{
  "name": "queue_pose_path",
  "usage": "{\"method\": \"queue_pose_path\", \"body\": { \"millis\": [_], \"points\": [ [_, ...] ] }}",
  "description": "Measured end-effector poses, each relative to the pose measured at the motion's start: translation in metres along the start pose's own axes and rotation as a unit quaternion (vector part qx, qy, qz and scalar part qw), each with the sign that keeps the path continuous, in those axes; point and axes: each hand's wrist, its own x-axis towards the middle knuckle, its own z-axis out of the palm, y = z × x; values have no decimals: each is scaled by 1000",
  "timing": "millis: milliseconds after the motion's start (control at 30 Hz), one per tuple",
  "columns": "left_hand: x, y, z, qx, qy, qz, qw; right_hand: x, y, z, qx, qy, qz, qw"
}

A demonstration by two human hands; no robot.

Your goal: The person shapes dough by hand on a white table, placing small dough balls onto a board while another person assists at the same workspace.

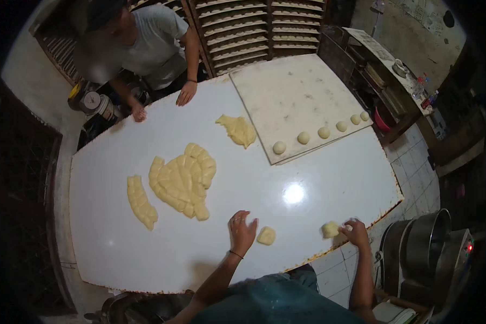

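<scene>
On the white tabletop, my left hand (243,233) is curved with fingers apart, just left of a small piece of dough (266,235). A second dough piece (330,229) lies close to the table's near right edge. Beside it, on its right, my right hand (356,234) has bent fingers spread and appears empty; whether a fingertip touches the dough is unclear. Farther left rests a large flat mass of yellow dough (181,181) scored into chunks. Left of that is a separate dough strip (141,202), and beyond it an irregular dough scrap (237,130).
A floured board (302,97) at the far right carries several round dough balls (303,137) along its near edge. Across the table stands a co-worker (159,46), hands at its edge. Behind are racks of trays (237,32); a metal bowl (429,240) sits right of the table.
</scene>
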Motion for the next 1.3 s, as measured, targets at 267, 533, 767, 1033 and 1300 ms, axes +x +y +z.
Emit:
{"method": "queue_pose_path", "body": {
  "millis": [267,533,767,1033,1300],
  "points": [
    [-41,-43,32,71,-204,89,972,17,71,15,-472,29,-315,823],
    [-38,21,72,66,-108,136,983,34,34,64,-334,85,-334,877],
    [24,21,97,58,92,-96,989,103,3,66,-274,202,-166,925],
    [38,-9,70,115,87,-64,987,109,19,44,-320,271,-217,881],
    [-3,-67,32,137,73,-6,988,50,32,24,-408,189,-192,873]
  ]
}}
